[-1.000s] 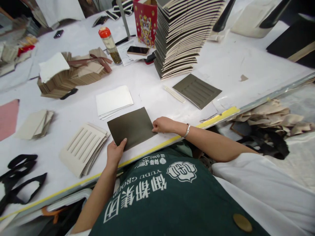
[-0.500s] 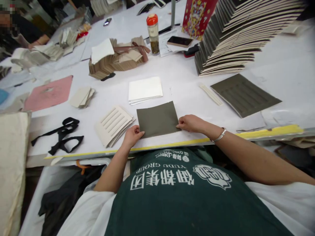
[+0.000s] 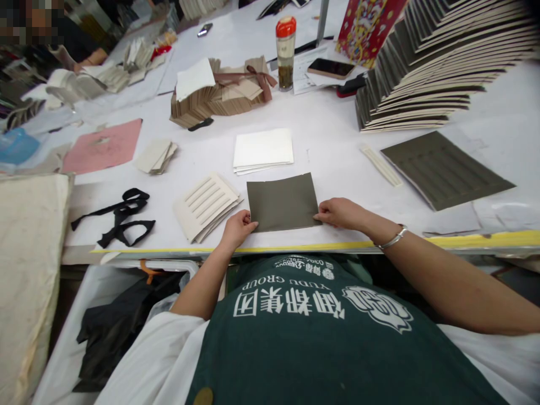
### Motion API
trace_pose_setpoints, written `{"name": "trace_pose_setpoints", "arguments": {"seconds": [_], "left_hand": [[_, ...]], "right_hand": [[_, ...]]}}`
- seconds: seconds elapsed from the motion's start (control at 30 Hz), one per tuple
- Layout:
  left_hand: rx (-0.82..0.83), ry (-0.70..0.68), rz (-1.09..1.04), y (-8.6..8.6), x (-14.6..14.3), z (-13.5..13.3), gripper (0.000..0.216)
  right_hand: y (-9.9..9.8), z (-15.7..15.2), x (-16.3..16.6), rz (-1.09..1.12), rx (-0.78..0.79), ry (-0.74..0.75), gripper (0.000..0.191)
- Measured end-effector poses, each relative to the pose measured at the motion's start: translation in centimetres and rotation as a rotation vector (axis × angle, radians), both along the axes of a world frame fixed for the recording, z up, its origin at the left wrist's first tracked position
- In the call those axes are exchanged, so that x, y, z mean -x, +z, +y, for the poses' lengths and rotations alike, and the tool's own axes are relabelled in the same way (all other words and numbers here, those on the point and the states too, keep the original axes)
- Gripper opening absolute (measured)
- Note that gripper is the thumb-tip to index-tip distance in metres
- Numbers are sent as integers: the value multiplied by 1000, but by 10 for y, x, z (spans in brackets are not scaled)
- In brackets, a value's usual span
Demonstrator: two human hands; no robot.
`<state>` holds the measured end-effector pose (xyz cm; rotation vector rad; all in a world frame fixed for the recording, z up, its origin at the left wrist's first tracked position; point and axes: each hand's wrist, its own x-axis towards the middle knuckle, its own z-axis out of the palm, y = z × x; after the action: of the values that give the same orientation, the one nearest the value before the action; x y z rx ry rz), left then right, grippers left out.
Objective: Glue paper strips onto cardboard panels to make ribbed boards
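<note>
Between my two hands is a dark olive-grey sheet (image 3: 283,202), plain on its upper face and slightly bowed. My left hand (image 3: 238,228) pinches its lower left corner between thumb and fingers. At the lower right corner, my right hand (image 3: 341,214) grips the edge; a silver bangle is on that wrist. Left of the sheet lies a stack of cream slotted cards (image 3: 207,207), fanned a little. Behind it rests a small pile of white sheets (image 3: 263,149). To the right, a dark slotted panel (image 3: 447,170) lies flat beside thin pale strips (image 3: 381,165).
A tall fanned stack of dark-faced boards (image 3: 426,84) stands back right. Near it are a phone (image 3: 331,68) and a red-lidded bottle (image 3: 286,59). A tied card bundle (image 3: 223,98) sits further back. Black straps (image 3: 122,219) lie left. Another person's arm (image 3: 90,59) shows far left.
The view has shifted, so the table things appear further right. Both hands keep hold of the dark sheet's lower corners, with little change in their grip.
</note>
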<state>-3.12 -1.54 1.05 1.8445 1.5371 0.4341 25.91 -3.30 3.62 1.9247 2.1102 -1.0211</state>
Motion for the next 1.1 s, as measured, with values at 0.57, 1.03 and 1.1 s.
{"name": "trace_pose_setpoints", "arguments": {"seconds": [0.57,1.03,1.1], "left_hand": [[-781,-785,310,7,-76,-20,35],[-686,-928,402,5,-122,-10,25],[-624,-899,321,4,-127,-7,22]], "right_hand": [[-3,8,-6,3,-64,58,26],[-9,74,-29,415,131,27,21],[-8,75,-27,398,103,45,18]]}}
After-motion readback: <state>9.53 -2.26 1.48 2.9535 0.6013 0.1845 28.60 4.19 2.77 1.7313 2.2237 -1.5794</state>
